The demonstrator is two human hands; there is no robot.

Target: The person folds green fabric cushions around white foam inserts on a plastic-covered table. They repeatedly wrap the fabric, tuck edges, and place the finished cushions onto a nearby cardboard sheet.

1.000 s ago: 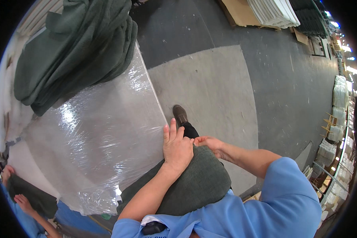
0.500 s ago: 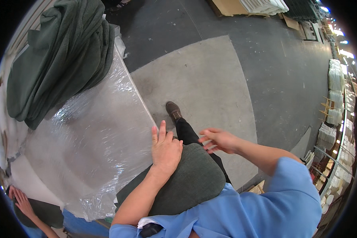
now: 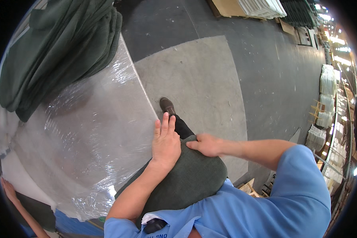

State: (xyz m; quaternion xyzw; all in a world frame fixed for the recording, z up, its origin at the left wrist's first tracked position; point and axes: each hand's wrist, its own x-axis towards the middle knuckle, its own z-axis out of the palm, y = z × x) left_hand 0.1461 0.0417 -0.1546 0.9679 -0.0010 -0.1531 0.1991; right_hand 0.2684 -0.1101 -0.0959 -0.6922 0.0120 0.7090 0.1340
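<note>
A dark green fabric-covered cushion [image 3: 186, 178] lies against my front, beside the table's corner. My left hand [image 3: 166, 142] rests on its far left edge, fingers stretched forward past the rim and holding nothing. At the cushion's far end my right hand [image 3: 207, 145] grips the edge, its thumb pressed on top and its other fingers curled out of sight underneath. Part of the cushion is hidden beneath my left forearm. Left of me, a table [image 3: 87, 146] is covered in clear plastic film. A heap of dark green fabric [image 3: 63, 51] lies at its far end.
At the lower left, another person's arm [image 3: 25, 214] reaches over a dark panel [image 3: 37, 210]. Stacked white pieces [image 3: 261, 8] stand on cardboard at the far right. Wrapped stacks [image 3: 327, 85] line the right side. My shoe [image 3: 166, 106] is on the concrete floor.
My right hand has come left from beside the cushion and taken hold of its far edge. My left hand stays on the cushion. The whole view has shifted slightly.
</note>
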